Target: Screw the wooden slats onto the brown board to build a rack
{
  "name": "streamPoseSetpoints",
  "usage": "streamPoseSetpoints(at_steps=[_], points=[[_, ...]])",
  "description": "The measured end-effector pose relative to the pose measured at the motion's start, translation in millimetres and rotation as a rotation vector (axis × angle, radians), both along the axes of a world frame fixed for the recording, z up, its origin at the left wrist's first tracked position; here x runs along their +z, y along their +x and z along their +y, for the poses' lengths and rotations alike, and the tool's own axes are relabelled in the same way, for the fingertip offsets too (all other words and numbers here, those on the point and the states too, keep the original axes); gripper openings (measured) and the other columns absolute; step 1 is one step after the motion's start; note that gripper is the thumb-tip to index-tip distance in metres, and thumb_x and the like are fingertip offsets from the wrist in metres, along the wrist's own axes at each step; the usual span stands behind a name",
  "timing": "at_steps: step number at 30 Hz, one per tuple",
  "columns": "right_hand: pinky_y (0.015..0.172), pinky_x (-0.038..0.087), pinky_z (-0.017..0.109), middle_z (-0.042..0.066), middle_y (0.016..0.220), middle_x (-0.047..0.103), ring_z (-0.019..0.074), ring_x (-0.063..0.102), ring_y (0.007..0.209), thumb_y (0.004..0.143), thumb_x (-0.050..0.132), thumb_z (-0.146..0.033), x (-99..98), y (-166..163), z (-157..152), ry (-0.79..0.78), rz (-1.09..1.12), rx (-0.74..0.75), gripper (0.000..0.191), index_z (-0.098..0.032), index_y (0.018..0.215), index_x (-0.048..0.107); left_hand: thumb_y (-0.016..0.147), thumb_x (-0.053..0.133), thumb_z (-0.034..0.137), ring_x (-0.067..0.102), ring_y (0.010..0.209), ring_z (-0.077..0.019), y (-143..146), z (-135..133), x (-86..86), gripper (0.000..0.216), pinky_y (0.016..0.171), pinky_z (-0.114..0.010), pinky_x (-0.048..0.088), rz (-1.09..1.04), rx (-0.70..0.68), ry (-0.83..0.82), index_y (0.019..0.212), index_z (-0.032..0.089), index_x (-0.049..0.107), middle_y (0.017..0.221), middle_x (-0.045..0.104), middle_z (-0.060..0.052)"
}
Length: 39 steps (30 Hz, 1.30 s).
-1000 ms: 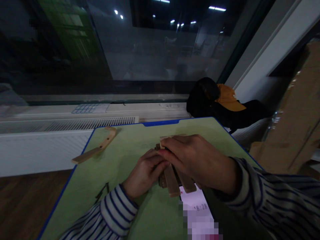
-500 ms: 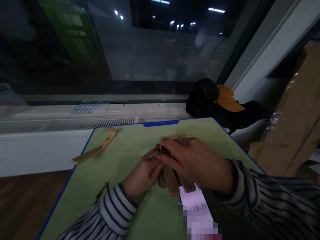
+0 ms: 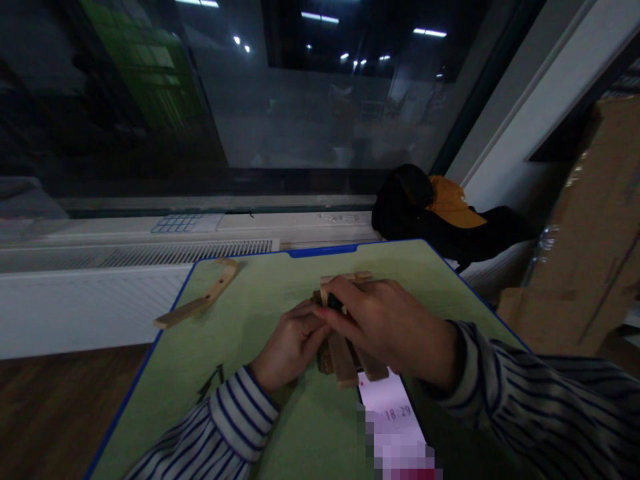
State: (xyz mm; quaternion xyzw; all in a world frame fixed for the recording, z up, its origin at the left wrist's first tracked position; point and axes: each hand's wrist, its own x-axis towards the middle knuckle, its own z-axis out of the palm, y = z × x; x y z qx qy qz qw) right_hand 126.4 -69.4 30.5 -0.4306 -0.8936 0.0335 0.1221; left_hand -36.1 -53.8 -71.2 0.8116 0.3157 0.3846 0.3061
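Near the middle of the green table, both hands meet at a small wooden assembly [image 3: 342, 363] made of flat slats. My left hand [image 3: 293, 343] has its fingers pinched at the assembly's left side. From the right, my right hand [image 3: 385, 320] curls over the top with thumb and index finger brought together. A small dark piece [image 3: 334, 302] shows between the right fingers and the wood; its kind cannot be made out. The hands hide much of the assembly. Just below it lies a lit phone [image 3: 395, 413].
A bent wooden piece with holes [image 3: 207, 298] hangs partly over the left edge of the green table [image 3: 270, 287]. Thin dark parts [image 3: 211, 381] lie by my left sleeve. Behind are a radiator [image 3: 100, 293], an orange-brimmed cap [image 3: 455, 203] and a cardboard box [image 3: 585, 233].
The view has shifted slightly, so the table and window sit a little lower and to the right. Both hands keep nearly the same grip on the wooden assembly.
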Motion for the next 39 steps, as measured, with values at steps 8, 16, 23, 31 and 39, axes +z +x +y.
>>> streamPoseSetpoints(at_steps=[8,16,23,31,39], points=[[0.051,0.038,0.026,0.001,0.068,0.064,0.0167,0.062,0.059,0.090,0.044,-0.040,19.5,12.9,1.1,0.048,0.144,-0.112,0.023,-0.018,0.095,0.051,0.092,0.046,0.026,0.059,0.081,-0.0167,-6.3,-0.8,6.9,0.025,0.073,-0.030,0.049,0.082,0.069,-0.056,0.104,0.017,0.065,0.086,0.063,-0.006],[0.061,0.047,0.029,0.003,0.087,0.065,0.0180,0.063,0.076,0.091,0.039,-0.038,19.1,89.0,-0.9,0.034,0.558,-0.329,0.017,-0.024,0.100,0.041,0.078,0.061,0.050,0.044,0.121,-0.0276,-20.3,-27.0,-1.8,0.063,0.101,-0.047,0.037,0.151,-0.020,-0.037,0.132,0.021,0.045,0.131,0.049,-0.013],[0.069,0.049,0.033,0.004,0.081,0.067,0.0194,0.065,0.076,0.084,0.037,-0.014,-36.1,99.7,-7.7,-0.189,0.324,-0.235,0.028,-0.018,0.108,0.051,0.078,0.052,0.060,0.035,0.131,-0.0290,-12.7,-38.3,-10.1,0.068,0.104,-0.051,0.033,0.137,-0.068,0.019,0.136,0.025,0.039,0.140,0.043,-0.013],[0.090,0.046,0.039,0.010,0.121,0.060,0.0213,0.060,0.105,0.086,0.040,-0.014,-58.9,93.3,-15.8,-0.373,0.231,-0.104,0.052,-0.017,0.137,0.035,0.082,0.050,0.057,0.040,0.129,-0.0278,-10.2,-40.0,-12.3,0.061,0.100,-0.050,0.040,0.150,-0.017,0.069,0.133,0.024,0.043,0.135,0.049,-0.013],[0.079,0.052,0.033,0.006,0.114,0.062,0.0199,0.063,0.095,0.081,0.060,-0.021,-62.5,93.6,-41.0,-0.273,0.144,0.002,0.054,-0.030,0.131,0.042,0.073,0.062,0.057,0.047,0.123,-0.0281,7.6,-49.3,-1.4,0.070,0.099,-0.049,0.043,0.190,0.036,0.381,0.127,0.016,0.045,0.123,0.060,-0.015]])
